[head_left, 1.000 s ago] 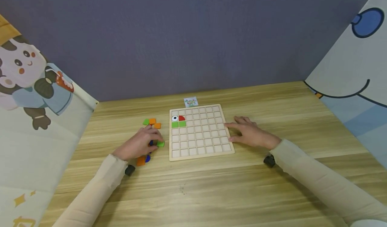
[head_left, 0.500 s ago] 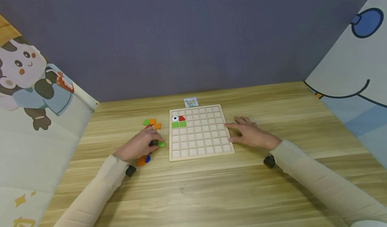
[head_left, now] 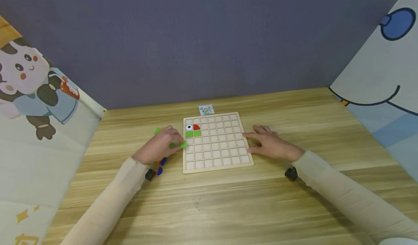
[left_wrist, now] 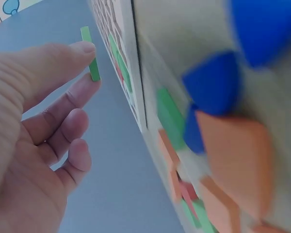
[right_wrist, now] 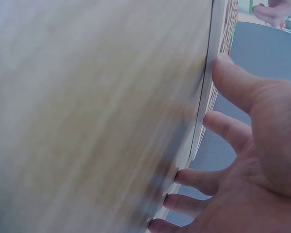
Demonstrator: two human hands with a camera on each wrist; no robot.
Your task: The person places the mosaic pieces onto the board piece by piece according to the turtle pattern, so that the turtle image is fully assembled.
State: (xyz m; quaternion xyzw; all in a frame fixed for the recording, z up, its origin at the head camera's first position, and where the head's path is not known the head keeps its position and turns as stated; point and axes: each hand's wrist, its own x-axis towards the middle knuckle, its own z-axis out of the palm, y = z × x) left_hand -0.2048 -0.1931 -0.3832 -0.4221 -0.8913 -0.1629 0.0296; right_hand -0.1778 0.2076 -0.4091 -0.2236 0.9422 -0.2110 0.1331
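My left hand (head_left: 160, 145) pinches a green tile (left_wrist: 94, 71) between thumb and forefinger, over the left edge of a wooden grid board (head_left: 214, 139). In the left wrist view the tile stands on edge and the other fingers curl loosely. Four cells' worth of pieces lie at the board's upper left: an eye tile (head_left: 189, 127), a red quarter-round tile (head_left: 196, 127) and two green square tiles (head_left: 197, 133). Fingers spread, my right hand (head_left: 273, 144) rests at the board's right edge, with thumb and forefinger touching its rim.
Loose tiles lie left of the board, partly hidden under my left hand; blue (left_wrist: 216, 85), orange (left_wrist: 237, 160) and green ones (left_wrist: 169, 119) show in the left wrist view. A small picture card (head_left: 206, 110) lies behind the board. A dark wall (head_left: 209, 45) borders the table's back.
My left hand has lifted the green tile off the table and carried it right and away from me, to the board's left edge. The right hand has stayed put.
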